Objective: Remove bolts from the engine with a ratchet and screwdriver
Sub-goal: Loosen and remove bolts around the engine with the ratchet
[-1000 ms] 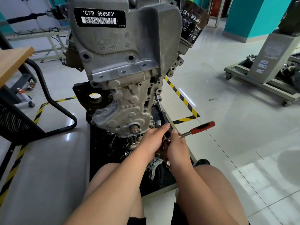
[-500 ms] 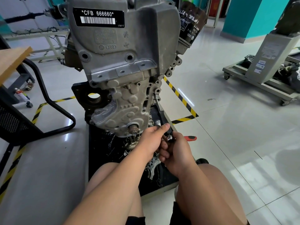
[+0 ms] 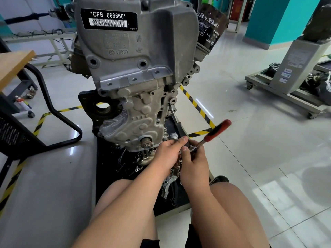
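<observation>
Dull cast-metal engine point(image 3: 136, 72), glossy tiled floor point(image 3: 250, 140), wooden tabletop point(image 3: 12, 67)

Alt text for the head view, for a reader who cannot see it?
Seated before an upright engine, a person grips a red-handled ratchet in the right hand at the engine's lower edge, the left hand curled beside the ratchet's head. Its handle points up-right.

The floor point(image 3: 254, 144) was laid in glossy pale tiles that reflected overhead light in bright patches. Yellow-and-black hazard tape point(image 3: 196, 105) ran across it in strips that met at corners. At left, a wooden tabletop point(image 3: 12, 66) sat on a dark frame, with a black tubular chair frame point(image 3: 63, 141) and a mesh panel point(image 3: 12, 133) just beside it. A white bench frame point(image 3: 35, 35) stood before the pale rear wall point(image 3: 16, 6). A teal wall point(image 3: 268, 20) rose at upper right. A grey castered stand point(image 3: 279, 94) occupied the right side.
</observation>
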Available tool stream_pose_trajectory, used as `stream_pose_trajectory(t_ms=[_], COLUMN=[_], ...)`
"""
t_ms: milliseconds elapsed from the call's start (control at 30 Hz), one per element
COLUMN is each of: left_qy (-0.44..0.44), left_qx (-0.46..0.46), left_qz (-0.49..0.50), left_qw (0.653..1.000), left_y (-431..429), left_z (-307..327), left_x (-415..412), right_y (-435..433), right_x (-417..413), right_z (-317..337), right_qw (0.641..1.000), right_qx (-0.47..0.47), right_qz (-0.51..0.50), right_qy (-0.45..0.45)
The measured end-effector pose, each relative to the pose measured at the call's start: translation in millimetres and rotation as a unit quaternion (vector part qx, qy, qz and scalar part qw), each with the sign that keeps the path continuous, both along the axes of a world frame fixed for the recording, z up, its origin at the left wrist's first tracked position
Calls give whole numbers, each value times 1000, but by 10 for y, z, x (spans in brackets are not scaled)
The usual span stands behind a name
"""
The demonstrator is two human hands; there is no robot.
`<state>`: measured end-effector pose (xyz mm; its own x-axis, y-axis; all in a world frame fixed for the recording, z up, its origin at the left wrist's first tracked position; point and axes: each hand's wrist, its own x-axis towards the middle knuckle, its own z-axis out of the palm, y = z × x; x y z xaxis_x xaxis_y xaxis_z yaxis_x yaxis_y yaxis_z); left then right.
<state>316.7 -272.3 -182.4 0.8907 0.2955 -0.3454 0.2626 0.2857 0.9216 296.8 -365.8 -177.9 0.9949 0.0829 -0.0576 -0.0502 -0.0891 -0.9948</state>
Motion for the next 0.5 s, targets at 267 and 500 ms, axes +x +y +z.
stream_pose_trajectory(t_ms=[267,500], left_qy=[8,29], left_qx=[-38,-25], left_qz=[-17,-31], left_qw=[999,999], left_y=[42,84], left_z=[33,77], left_x=[-20,-48], right_y=[62,85], right_x=[-2,35], right_z=[7,-2], right_qw=[992,997], right_qx=[-105,45], right_qz=[37,36], right_qy=[-63,45])
